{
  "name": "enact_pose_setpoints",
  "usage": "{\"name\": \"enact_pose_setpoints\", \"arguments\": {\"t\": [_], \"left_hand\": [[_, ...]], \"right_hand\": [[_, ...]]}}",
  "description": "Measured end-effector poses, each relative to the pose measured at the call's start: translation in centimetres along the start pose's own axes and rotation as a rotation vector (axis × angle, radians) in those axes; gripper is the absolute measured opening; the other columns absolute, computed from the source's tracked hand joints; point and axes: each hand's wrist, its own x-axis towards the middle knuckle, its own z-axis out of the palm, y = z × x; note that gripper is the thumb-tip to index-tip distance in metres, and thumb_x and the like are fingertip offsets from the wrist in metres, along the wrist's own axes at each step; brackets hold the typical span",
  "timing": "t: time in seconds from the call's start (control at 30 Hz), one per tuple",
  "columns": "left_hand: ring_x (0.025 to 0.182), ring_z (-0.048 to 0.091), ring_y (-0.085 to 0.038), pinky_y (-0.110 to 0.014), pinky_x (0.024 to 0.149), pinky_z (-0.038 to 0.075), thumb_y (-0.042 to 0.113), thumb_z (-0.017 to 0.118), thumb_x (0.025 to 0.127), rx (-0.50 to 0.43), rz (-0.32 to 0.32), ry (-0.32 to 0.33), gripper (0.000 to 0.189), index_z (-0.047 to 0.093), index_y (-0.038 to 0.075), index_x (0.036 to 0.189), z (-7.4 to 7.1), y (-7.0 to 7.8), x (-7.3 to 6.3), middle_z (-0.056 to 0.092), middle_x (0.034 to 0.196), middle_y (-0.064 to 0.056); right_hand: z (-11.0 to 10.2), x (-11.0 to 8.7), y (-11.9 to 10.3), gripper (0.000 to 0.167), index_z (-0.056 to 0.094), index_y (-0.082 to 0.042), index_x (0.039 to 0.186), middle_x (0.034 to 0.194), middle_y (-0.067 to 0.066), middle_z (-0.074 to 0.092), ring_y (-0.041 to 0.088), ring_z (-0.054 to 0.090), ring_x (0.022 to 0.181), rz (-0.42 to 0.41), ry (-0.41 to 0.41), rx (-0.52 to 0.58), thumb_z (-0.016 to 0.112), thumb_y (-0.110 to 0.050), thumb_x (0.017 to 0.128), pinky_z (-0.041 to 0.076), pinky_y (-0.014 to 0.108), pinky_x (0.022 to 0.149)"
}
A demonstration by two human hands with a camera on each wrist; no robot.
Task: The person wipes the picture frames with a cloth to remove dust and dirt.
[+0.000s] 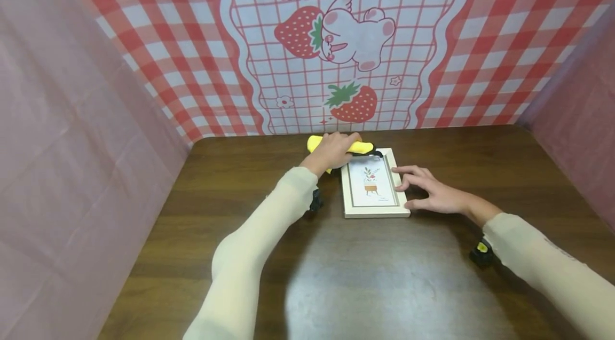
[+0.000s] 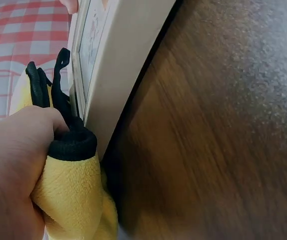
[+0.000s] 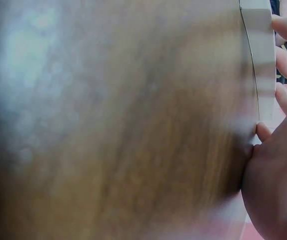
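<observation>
A white picture frame lies flat on the wooden table, around a print of a potted plant. Over its far left corner my left hand grips a bunched yellow cloth with black edging. In the left wrist view the cloth lies against the frame's end, part of it hidden behind the fingers. My right hand rests at the right side of the frame, fingers spread and lightly bent, tips touching the edge. The right wrist view has these fingertips along the frame's pale side.
Behind the table hangs a red-and-white checked cloth with strawberries on it. Pinkish drapes stand at both sides. A dark device is strapped at each wrist, below the pale sleeves.
</observation>
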Motion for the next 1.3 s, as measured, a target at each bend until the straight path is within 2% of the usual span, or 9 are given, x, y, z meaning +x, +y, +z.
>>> {"name": "enact_pose_setpoints", "arguments": {"t": [0.17, 0.5, 0.9, 1.13, 1.3], "left_hand": [[0.133, 0.071, -0.028, -0.049, 0.115, 0.053, 0.024, 0.067, 0.114, 0.020, -0.015, 0.005, 0.045, 0.056, 0.024, 0.158, 0.0, 0.4, 0.1, 0.076, 0.148, -0.005], [0.137, 0.069, -0.028, -0.049, 0.117, 0.052, 0.026, 0.067, 0.114, 0.052, 0.012, 0.019, 0.045, 0.057, 0.025, 0.158, 0.5, 1.4, 1.0, 0.075, 0.150, -0.003], [0.139, 0.069, -0.026, -0.050, 0.122, 0.051, 0.026, 0.065, 0.116, 0.077, 0.027, 0.035, 0.043, 0.057, 0.027, 0.158, 0.7, 3.9, 2.4, 0.074, 0.152, -0.001], [0.140, 0.067, -0.023, -0.045, 0.118, 0.051, 0.026, 0.065, 0.115, 0.089, 0.030, 0.052, 0.044, 0.057, 0.028, 0.158, 1.6, 5.6, 3.3, 0.073, 0.154, 0.001], [0.138, 0.067, -0.022, -0.043, 0.118, 0.050, 0.026, 0.068, 0.114, 0.086, 0.035, 0.067, 0.044, 0.057, 0.029, 0.156, 1.8, 6.3, 3.7, 0.074, 0.153, 0.001]], "right_hand": [[-0.1, 0.0, 0.1, 0.024, 0.066, -0.027, 0.108, 0.177, 0.022, 0.038, 0.050, 0.028, 0.155, 0.004, -0.002, -0.005, 0.085, -0.018, 0.097, 0.029, 0.085, 0.115], [-0.3, -0.2, 0.1, 0.023, 0.066, -0.027, 0.109, 0.178, 0.021, 0.036, 0.050, 0.026, 0.156, 0.018, -0.009, 0.002, 0.084, -0.018, 0.098, 0.028, 0.087, 0.115], [-0.3, -0.2, 0.1, 0.024, 0.066, -0.027, 0.108, 0.177, 0.022, 0.036, 0.050, 0.025, 0.156, 0.004, -0.004, 0.003, 0.085, -0.016, 0.097, 0.028, 0.087, 0.115], [-0.1, -0.1, 0.1, 0.024, 0.066, -0.027, 0.108, 0.177, 0.022, 0.036, 0.052, 0.024, 0.157, 0.010, -0.011, -0.002, 0.085, -0.018, 0.097, 0.027, 0.089, 0.116], [0.0, 0.0, -0.1, 0.022, 0.067, -0.027, 0.110, 0.178, 0.022, 0.034, 0.053, 0.022, 0.158, 0.029, -0.022, 0.009, 0.084, -0.019, 0.097, 0.023, 0.092, 0.117]]}}
